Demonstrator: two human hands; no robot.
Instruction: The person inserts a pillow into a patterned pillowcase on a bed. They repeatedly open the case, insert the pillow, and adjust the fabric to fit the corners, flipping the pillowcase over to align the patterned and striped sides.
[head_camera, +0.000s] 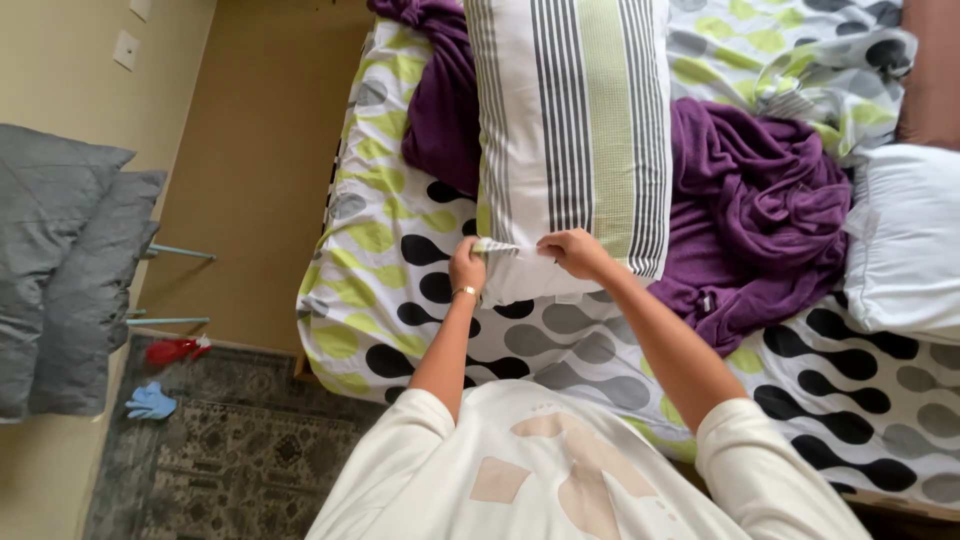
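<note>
Both hands — left hand (467, 266), right hand (576, 251) — pinching striped pillowcase (570, 130) open end on bed (600, 340), mid-casing; next likely tuck flap, keep grip.

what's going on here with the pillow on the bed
A person stands at the side of a bed covered in a spotted sheet. Both hands grip the near open end of a striped pillow: the left hand pinches the case's edge, the right hand holds it beside that. A crumpled purple blanket lies behind the pillow and a plain white pillow sits to the right. Grey cushions lean against the wall.
</note>
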